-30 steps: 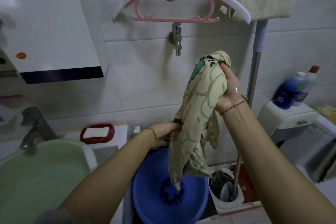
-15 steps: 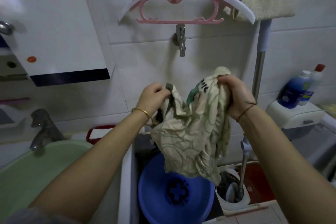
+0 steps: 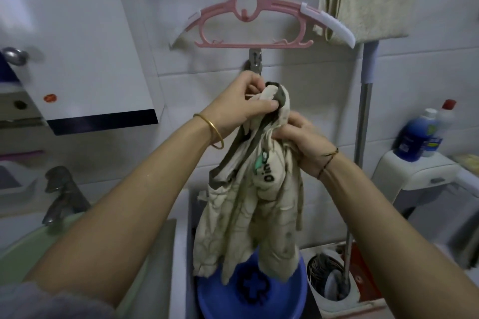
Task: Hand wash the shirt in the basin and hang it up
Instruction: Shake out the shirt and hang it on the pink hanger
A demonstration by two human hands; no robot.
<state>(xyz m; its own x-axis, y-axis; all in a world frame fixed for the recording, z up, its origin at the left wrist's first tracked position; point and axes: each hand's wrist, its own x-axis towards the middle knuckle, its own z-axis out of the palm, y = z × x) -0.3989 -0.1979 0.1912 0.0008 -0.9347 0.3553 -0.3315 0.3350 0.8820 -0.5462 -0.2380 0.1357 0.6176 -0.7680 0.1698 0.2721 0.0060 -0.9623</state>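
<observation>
Now clenches left hand [image 3: 241, 103] and right hand [image 3: 303, 142] round one shirt [image 3: 259, 210], above one basin [image 3: 285, 298], below one hanger [image 3: 233, 45].

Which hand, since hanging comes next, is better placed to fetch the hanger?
Probably right: the left hand holds the shirt up by its collar; the right hand could release toward the hanger.

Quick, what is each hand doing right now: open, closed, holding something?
The left hand is closed, gripping the top of the shirt.
The right hand is closed, gripping the bunched shirt just below.
</observation>
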